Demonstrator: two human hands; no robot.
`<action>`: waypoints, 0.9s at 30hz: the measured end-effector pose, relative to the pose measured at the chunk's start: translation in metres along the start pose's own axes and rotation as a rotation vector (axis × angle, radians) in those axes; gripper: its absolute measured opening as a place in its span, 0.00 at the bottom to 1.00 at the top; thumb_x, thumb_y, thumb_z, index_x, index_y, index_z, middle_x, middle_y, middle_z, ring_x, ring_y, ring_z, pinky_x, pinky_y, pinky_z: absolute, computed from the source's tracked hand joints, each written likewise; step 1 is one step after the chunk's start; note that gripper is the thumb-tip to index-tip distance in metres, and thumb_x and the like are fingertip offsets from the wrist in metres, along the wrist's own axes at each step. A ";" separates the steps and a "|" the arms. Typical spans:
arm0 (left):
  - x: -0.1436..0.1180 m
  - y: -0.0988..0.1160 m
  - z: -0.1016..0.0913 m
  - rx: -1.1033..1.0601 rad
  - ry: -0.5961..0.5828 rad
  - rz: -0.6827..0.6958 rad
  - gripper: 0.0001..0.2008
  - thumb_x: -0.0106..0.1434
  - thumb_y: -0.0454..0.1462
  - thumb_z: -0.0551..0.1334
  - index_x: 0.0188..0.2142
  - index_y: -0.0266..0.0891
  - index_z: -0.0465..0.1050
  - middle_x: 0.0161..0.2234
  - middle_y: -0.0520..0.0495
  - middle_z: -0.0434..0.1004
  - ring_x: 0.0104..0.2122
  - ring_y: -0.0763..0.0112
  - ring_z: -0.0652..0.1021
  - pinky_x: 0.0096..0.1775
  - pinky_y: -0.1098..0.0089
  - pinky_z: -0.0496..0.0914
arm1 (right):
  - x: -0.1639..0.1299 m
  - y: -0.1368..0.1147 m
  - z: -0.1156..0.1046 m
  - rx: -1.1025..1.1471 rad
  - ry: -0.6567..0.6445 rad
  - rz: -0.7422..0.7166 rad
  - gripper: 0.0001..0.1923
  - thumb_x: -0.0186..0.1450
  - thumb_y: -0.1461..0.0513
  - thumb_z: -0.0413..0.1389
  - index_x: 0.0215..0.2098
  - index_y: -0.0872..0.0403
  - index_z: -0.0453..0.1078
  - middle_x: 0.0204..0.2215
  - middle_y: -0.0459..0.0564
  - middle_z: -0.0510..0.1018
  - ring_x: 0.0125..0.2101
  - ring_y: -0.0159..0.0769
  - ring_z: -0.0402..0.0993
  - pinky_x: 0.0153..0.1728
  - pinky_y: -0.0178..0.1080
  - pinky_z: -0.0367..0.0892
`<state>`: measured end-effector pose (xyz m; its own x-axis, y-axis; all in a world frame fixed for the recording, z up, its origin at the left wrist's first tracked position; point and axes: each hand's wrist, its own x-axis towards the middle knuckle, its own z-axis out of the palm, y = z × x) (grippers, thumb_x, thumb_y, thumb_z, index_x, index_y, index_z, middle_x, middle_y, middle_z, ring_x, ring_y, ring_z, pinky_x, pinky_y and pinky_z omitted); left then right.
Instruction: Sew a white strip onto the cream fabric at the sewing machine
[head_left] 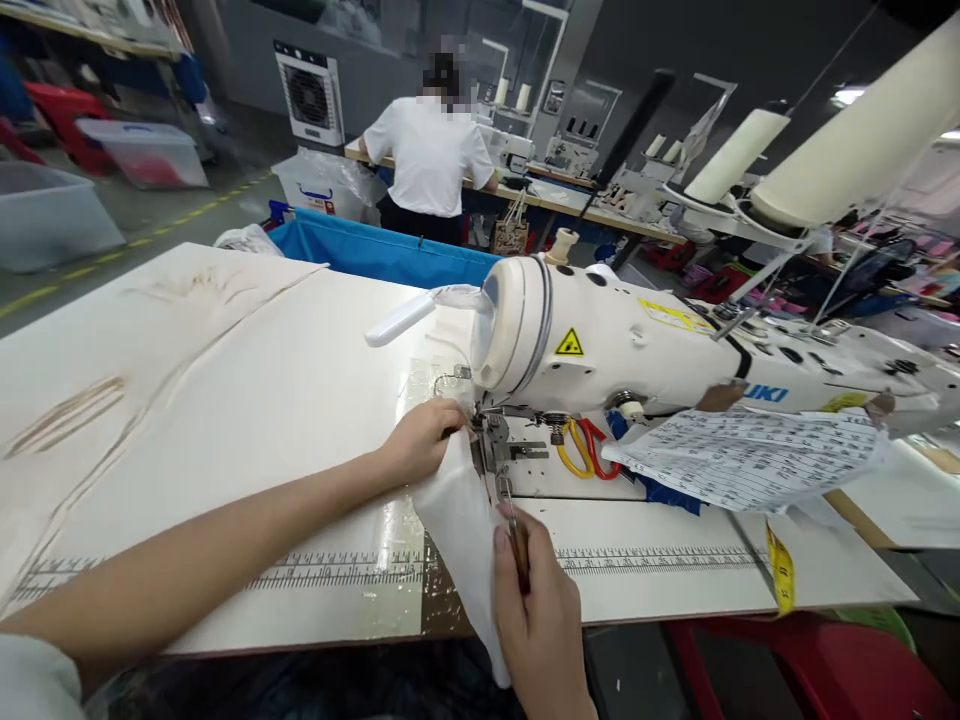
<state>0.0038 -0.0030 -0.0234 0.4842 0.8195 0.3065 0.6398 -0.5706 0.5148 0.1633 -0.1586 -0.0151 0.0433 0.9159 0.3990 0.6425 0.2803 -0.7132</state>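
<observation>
- Right hand (541, 625) at the near edge of the sewing table (225, 400), closed in a pinch on a thin brown-handled tool (517, 545), tip aimed up toward the presser foot (491, 440).
- White fabric piece (457, 520) hanging over that near edge, upper end fed under the presser foot, lower end draping down past the right hand.
- Left hand (420, 445) just left of the needle, fingers curled and pressing on the fabric's top edge, gripping it against the machine bed.
- Step in hand, judging by the pose: guiding or positioning the fabric at the needle, tool steadying the seam line.
- Next move likely calls for keeping the edge flat and aligned, fingertips clear of the needle, tool tip close to the foot.
- Printed ruler scale (337, 570) along the near edge of the table; numerals too small to read.
- Yellow measuring tape (780, 570) hanging off the near right corner.
- Yellow and red scissors (585, 450) lying behind the foot, beside a printed sheet (750, 455) with unreadable rows of text.
- Sewing machine (675, 350) marked "JUKI" in blue, with a yellow triangular warning sticker (569, 344).
- Farther back, a person in a white shirt (431, 155) at another bench, facing away.
</observation>
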 end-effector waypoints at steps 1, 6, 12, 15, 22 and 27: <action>0.001 -0.004 0.000 -0.028 -0.002 0.015 0.08 0.65 0.30 0.58 0.34 0.37 0.76 0.38 0.46 0.79 0.41 0.65 0.77 0.45 0.64 0.74 | 0.004 0.006 -0.001 -0.037 -0.004 0.032 0.14 0.75 0.58 0.47 0.51 0.53 0.69 0.38 0.53 0.84 0.37 0.40 0.83 0.32 0.33 0.74; 0.003 -0.013 -0.002 -0.217 0.017 0.011 0.09 0.65 0.37 0.59 0.32 0.38 0.76 0.37 0.46 0.79 0.40 0.64 0.77 0.43 0.63 0.74 | 0.025 0.022 0.005 -0.297 0.023 -0.060 0.18 0.75 0.60 0.41 0.50 0.60 0.69 0.32 0.55 0.84 0.26 0.39 0.82 0.21 0.34 0.68; 0.003 -0.015 -0.004 -0.294 -0.002 0.008 0.11 0.67 0.41 0.56 0.33 0.39 0.75 0.37 0.46 0.79 0.40 0.65 0.77 0.43 0.65 0.73 | 0.034 0.022 0.018 -0.419 0.063 -0.161 0.19 0.72 0.66 0.41 0.46 0.62 0.73 0.35 0.56 0.84 0.26 0.39 0.82 0.22 0.36 0.69; 0.003 -0.015 -0.005 -0.280 -0.003 0.022 0.12 0.67 0.41 0.56 0.32 0.40 0.74 0.37 0.46 0.79 0.40 0.65 0.77 0.43 0.65 0.72 | 0.035 0.023 0.019 -0.406 0.065 -0.144 0.19 0.71 0.66 0.41 0.46 0.61 0.73 0.35 0.56 0.85 0.26 0.40 0.82 0.23 0.37 0.69; 0.004 -0.014 -0.004 -0.281 0.001 0.022 0.11 0.67 0.40 0.56 0.32 0.40 0.74 0.37 0.46 0.79 0.40 0.65 0.77 0.44 0.66 0.72 | 0.037 0.023 0.018 -0.416 0.074 -0.146 0.19 0.72 0.66 0.41 0.46 0.62 0.74 0.35 0.55 0.85 0.26 0.40 0.82 0.23 0.37 0.68; 0.004 -0.013 -0.003 -0.288 -0.009 -0.020 0.11 0.66 0.41 0.57 0.32 0.40 0.75 0.37 0.47 0.78 0.41 0.64 0.77 0.44 0.65 0.71 | 0.035 0.023 0.018 -0.413 0.098 -0.172 0.19 0.72 0.66 0.41 0.46 0.63 0.74 0.33 0.53 0.85 0.24 0.38 0.81 0.21 0.36 0.66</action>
<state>-0.0048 0.0080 -0.0262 0.4791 0.8293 0.2875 0.4545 -0.5146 0.7271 0.1657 -0.1143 -0.0281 -0.0315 0.8288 0.5586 0.8970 0.2699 -0.3500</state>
